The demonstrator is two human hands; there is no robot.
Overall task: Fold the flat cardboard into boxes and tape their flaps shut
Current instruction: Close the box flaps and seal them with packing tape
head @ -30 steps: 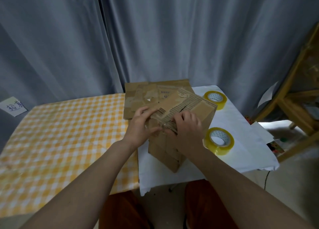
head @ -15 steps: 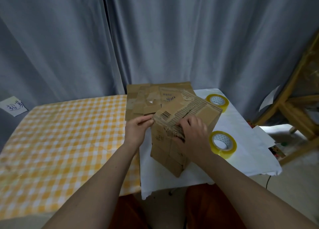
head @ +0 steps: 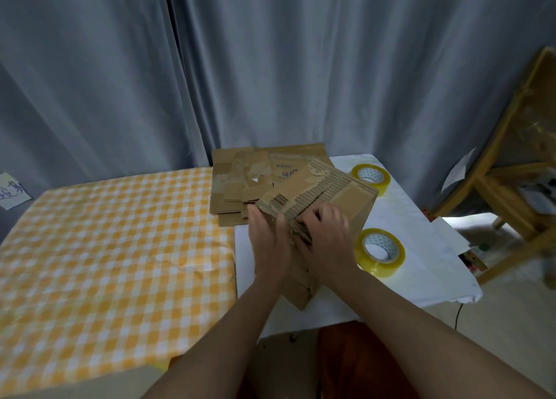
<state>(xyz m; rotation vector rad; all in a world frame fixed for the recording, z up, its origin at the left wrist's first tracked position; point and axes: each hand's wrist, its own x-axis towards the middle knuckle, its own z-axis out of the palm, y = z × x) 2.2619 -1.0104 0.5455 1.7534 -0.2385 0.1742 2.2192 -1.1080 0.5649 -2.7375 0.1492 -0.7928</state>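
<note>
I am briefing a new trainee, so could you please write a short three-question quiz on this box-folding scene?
1. True or false: both hands touch the upright cardboard box.
2. How many tape rolls lie on the white cloth? A) one B) two C) three
3. Fill in: the flat cardboard stack lies ___ the box.

Key:
1. True: left hand and right hand are on it.
2. B: far roll, near roll.
3. Behind.

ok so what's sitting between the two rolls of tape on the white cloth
In the head view, only bare white cloth lies between the far tape roll and the near tape roll; the box sits just left of that stretch.
</note>
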